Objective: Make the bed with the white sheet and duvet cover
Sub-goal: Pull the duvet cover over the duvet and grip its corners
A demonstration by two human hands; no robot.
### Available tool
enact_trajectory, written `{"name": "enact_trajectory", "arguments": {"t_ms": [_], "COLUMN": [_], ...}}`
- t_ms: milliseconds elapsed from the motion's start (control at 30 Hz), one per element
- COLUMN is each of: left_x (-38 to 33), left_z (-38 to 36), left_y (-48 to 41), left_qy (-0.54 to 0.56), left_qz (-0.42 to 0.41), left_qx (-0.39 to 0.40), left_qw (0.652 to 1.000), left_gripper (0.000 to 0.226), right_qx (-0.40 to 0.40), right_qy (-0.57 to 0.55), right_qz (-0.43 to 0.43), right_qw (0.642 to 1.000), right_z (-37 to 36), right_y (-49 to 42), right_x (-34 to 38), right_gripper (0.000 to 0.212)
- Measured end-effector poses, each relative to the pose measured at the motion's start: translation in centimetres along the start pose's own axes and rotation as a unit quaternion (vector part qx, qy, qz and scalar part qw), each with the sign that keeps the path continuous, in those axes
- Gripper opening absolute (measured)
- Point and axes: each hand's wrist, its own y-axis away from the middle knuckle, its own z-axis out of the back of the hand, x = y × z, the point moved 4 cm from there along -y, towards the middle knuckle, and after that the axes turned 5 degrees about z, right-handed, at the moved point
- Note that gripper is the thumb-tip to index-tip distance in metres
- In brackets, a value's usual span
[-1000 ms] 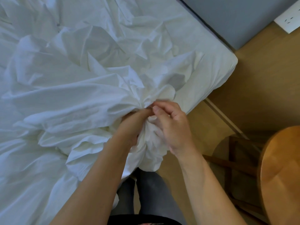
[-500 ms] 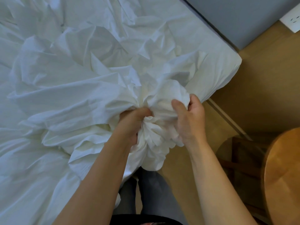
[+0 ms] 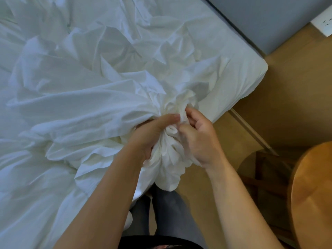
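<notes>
White duvet cover crumpled, w/ near end bunched tight.

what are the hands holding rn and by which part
The crumpled white fabric bedding, by its gathered bunch: the left hand clutches the bunch's side, and fingers of the right hand pinch its top folds.

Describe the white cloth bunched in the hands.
The white cloth is thin, matte and heavily creased, spread in peaks across the mattress. Near its corner it gathers into a tight bunch gripped by the left hand and pinched by the right hand; a loose fold hangs below over the edge.
</notes>
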Motion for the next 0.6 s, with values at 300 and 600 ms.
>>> {"name": "enact_trajectory", "arguments": {"t_ms": [300,600], "left_x": [0.6,0.6], "left_z": [-0.1,0.4], "left_y": [-0.1,-0.2], "left_qy": [-0.011,0.016], "left_qz": [0.009,-0.024], "left_qx": [-0.013,-0.077], "left_qw": [1.0,0.997], "left_gripper": [0.006,0.017], "right_qx": [0.037,-0.016], "right_qy": [0.021,0.19], "right_qz": [-0.056,-0.137], "right_qw": [0.998,0.972], "right_z": [0.4,0.5], "right_y": [-0.8,-1.4], "right_x": [-0.6,-0.8], "right_gripper": [0.033,0.026]}}
